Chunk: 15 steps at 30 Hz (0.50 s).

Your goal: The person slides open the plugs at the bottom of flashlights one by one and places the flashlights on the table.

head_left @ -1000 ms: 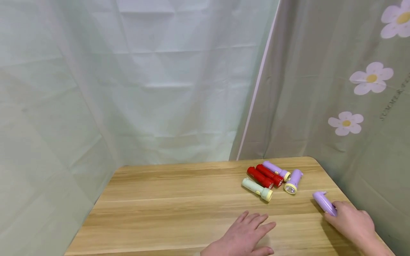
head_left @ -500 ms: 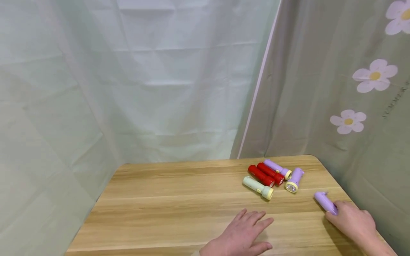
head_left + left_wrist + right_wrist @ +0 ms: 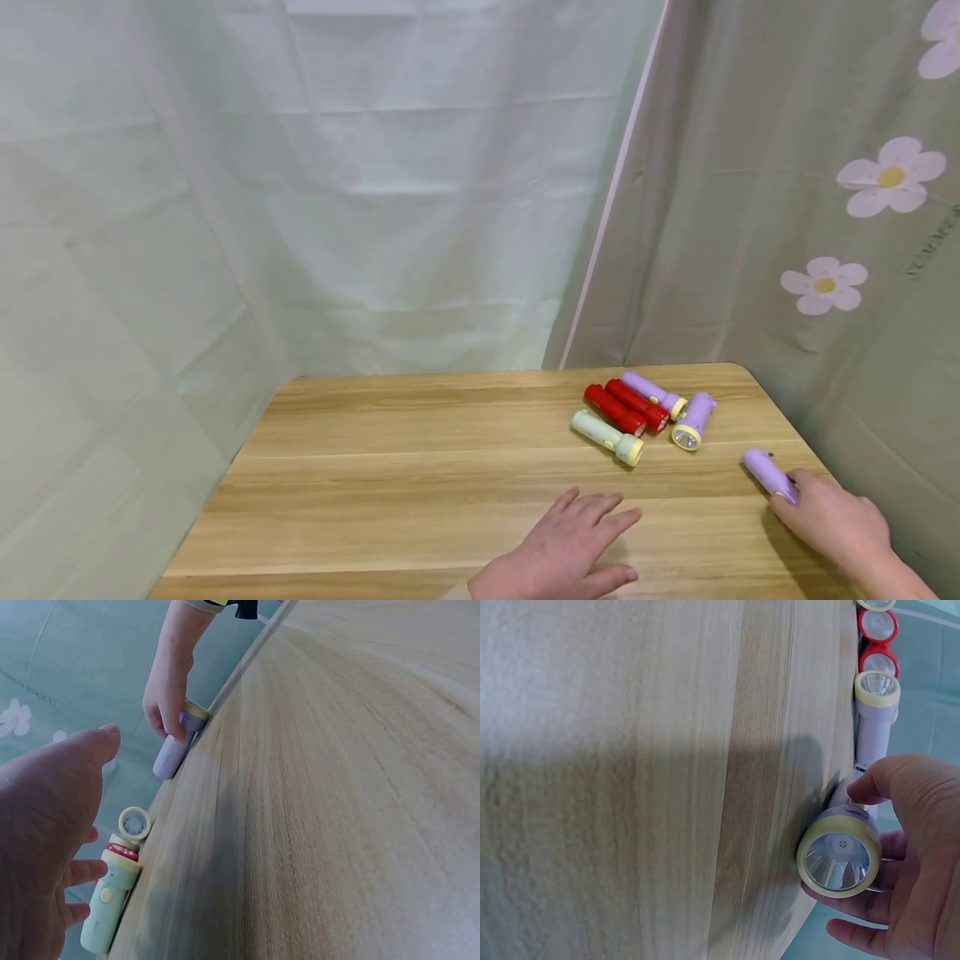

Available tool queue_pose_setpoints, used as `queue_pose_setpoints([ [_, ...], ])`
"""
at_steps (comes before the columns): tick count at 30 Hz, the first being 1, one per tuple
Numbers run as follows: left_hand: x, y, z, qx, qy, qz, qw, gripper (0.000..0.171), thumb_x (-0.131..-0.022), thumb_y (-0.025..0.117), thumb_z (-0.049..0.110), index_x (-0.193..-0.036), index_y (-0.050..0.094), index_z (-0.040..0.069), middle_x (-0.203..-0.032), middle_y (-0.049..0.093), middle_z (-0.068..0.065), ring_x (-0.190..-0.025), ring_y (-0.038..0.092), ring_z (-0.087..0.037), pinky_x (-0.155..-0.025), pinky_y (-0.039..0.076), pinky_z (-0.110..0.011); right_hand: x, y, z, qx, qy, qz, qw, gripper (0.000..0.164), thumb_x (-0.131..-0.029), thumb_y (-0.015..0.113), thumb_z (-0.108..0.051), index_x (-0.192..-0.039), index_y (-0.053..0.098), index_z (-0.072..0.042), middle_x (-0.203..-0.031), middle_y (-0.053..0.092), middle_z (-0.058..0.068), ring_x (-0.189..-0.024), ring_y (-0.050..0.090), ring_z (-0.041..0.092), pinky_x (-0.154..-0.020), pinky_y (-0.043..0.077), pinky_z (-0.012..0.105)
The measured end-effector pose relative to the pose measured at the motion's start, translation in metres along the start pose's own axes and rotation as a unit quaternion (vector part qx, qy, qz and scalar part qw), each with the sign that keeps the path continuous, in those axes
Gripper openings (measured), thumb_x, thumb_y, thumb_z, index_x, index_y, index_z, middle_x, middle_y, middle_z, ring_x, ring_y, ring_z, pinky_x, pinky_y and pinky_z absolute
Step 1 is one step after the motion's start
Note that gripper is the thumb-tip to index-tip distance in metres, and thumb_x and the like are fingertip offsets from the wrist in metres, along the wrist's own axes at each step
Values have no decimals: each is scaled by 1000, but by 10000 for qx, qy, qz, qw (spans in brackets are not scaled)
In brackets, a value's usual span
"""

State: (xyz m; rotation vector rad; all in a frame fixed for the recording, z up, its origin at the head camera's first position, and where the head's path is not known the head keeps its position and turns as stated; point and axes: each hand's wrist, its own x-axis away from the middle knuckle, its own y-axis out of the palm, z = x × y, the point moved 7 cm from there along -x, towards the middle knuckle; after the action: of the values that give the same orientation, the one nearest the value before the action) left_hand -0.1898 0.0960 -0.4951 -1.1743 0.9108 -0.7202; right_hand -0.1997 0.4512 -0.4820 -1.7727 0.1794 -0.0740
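Note:
At the table's right side my right hand [image 3: 843,521] grips a purple flashlight [image 3: 768,475] near its head. Thumb and fingers wrap it in the right wrist view, where the cream-rimmed lens [image 3: 840,856] faces the camera. My left hand [image 3: 562,550] holds nothing, its fingers spread above the front middle of the table. Beyond it lies a pale green flashlight [image 3: 607,437] with a cream head. Two red flashlights [image 3: 615,410] [image 3: 637,404] lie side by side behind that one. A second purple flashlight [image 3: 654,395] lies at the back, and a third purple flashlight [image 3: 693,422] points its lens forward.
The wooden table [image 3: 375,492] has its right edge close beside my right hand. A pale curtain [image 3: 420,208] hangs behind it, and a grey curtain [image 3: 720,208] with printed flowers hangs at the right.
The head view has shifted slightly, so the scene sits a little further right. Both hands and all the flashlights keep about the same places.

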Motion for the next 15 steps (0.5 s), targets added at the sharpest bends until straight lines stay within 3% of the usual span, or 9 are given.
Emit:
queue_pose_setpoints([
  [10, 1, 0, 0, 94, 50, 12, 9999, 66, -105, 33, 63, -162, 28, 29, -159, 40, 1, -148, 30, -8, -117, 33, -49, 1, 1, 1, -16, -47, 116, 9999, 28, -93, 62, -31, -103, 65, -5, -84, 66, 5, -69, 55, 18, -54, 38, 46],
  [15, 1, 1, -1, 146, 20, -27, 9999, 67, -105, 32, 63, -163, 26, 29, -159, 39, 1, -149, 28, -8, -117, 32, -50, 4, -7, -2, 40, -148, 441, 9989, 49, -97, 62, -40, -115, 63, 5, -94, 67, 21, -76, 63, 36, -57, 43, 54],
])
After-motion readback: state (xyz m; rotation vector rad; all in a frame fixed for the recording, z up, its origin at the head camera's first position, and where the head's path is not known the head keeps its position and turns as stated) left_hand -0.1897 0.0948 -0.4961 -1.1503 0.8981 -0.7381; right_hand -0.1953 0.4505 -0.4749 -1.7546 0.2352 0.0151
